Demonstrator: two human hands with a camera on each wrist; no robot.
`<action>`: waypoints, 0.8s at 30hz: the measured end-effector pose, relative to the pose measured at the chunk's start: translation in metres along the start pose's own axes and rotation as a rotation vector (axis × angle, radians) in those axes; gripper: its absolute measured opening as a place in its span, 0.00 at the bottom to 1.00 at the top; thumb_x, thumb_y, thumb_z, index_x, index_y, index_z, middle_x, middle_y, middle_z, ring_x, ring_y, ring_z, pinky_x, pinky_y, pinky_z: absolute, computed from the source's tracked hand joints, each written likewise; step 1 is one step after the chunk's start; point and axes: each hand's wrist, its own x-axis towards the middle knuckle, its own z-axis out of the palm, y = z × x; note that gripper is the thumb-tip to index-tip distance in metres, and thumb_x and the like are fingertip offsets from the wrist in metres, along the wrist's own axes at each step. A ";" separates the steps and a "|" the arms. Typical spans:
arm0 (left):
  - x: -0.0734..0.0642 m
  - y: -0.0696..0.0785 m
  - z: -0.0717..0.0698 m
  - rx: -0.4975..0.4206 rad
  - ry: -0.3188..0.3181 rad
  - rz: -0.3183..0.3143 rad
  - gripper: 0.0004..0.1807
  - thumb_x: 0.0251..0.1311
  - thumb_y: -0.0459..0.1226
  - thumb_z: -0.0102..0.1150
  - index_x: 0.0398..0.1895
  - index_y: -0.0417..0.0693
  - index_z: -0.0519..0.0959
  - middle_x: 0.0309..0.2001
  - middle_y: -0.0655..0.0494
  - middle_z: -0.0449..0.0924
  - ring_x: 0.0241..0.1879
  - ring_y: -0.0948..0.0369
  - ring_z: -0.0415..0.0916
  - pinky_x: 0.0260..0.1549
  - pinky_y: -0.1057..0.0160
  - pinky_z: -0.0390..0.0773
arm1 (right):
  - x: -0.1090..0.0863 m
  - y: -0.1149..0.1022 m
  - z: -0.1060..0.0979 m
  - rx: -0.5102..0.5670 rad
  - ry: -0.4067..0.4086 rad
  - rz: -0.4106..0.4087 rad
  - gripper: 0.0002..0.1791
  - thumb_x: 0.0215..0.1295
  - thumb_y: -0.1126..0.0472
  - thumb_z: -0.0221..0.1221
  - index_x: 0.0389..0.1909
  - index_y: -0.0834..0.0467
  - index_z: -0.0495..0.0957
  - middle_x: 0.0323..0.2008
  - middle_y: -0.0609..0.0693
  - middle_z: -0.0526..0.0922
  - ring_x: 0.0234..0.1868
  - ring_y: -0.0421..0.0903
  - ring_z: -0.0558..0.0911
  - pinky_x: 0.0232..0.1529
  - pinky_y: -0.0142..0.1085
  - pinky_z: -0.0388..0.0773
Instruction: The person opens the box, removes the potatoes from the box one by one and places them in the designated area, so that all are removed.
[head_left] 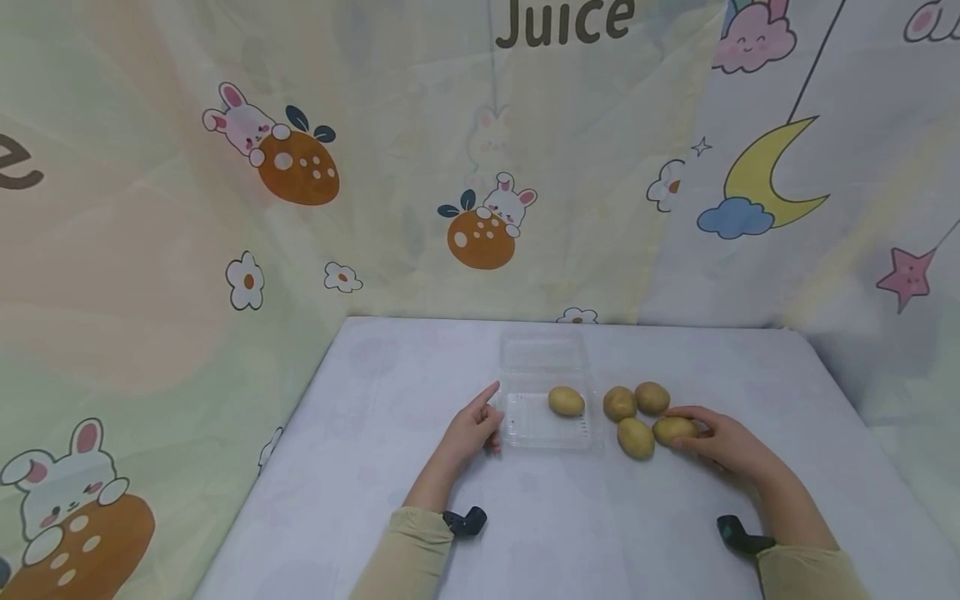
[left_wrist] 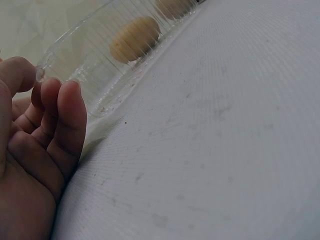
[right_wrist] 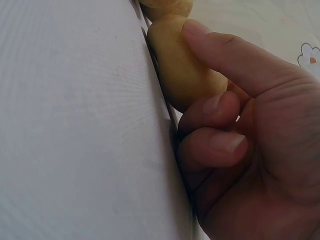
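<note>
A clear plastic clamshell box lies with its lid folded back, and one potato sits in its right half. My left hand is at the box's left side. Its index finger is stretched out along the edge, and in the left wrist view the thumb tip meets the rim. Right of the box, my right hand pinches a potato between thumb and fingers, low at the table. Touching or close to that potato are other potatoes: one in front and two behind, a left one and a right one.
A white cloth covers the table. Behind it and at both sides hangs a printed curtain with rabbits, flowers and a moon. Black cameras are strapped on the left wrist and the right wrist.
</note>
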 end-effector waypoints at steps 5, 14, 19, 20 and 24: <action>0.001 -0.001 0.001 0.013 0.001 0.004 0.33 0.69 0.41 0.56 0.75 0.68 0.61 0.27 0.56 0.74 0.23 0.60 0.76 0.28 0.59 0.85 | -0.002 -0.001 -0.002 0.009 -0.006 -0.010 0.38 0.58 0.40 0.66 0.68 0.49 0.69 0.51 0.58 0.77 0.17 0.39 0.69 0.18 0.34 0.72; 0.002 -0.003 0.001 0.011 -0.002 0.002 0.32 0.68 0.42 0.56 0.74 0.69 0.61 0.27 0.56 0.74 0.23 0.60 0.77 0.28 0.58 0.85 | -0.010 -0.004 -0.013 -0.055 0.046 -0.004 0.39 0.60 0.34 0.61 0.68 0.49 0.68 0.67 0.63 0.68 0.49 0.63 0.80 0.35 0.39 0.79; 0.001 -0.002 0.001 0.003 -0.001 -0.002 0.33 0.68 0.42 0.57 0.74 0.69 0.61 0.27 0.56 0.75 0.22 0.60 0.77 0.28 0.59 0.85 | -0.017 -0.015 -0.025 -0.039 0.097 -0.052 0.34 0.67 0.37 0.56 0.69 0.50 0.67 0.70 0.62 0.65 0.62 0.68 0.73 0.42 0.44 0.81; 0.001 -0.002 0.001 0.003 -0.001 -0.002 0.33 0.68 0.42 0.58 0.74 0.69 0.61 0.27 0.56 0.75 0.22 0.60 0.77 0.28 0.59 0.85 | -0.018 -0.019 -0.026 -0.038 0.099 -0.059 0.34 0.67 0.37 0.56 0.68 0.49 0.67 0.70 0.61 0.65 0.60 0.66 0.74 0.40 0.43 0.79; 0.001 -0.001 0.000 -0.003 0.000 -0.003 0.33 0.67 0.42 0.59 0.74 0.69 0.62 0.27 0.56 0.74 0.22 0.60 0.77 0.28 0.59 0.85 | -0.018 -0.038 -0.027 -0.025 0.086 -0.109 0.30 0.68 0.40 0.57 0.67 0.48 0.69 0.61 0.58 0.72 0.37 0.51 0.78 0.27 0.34 0.71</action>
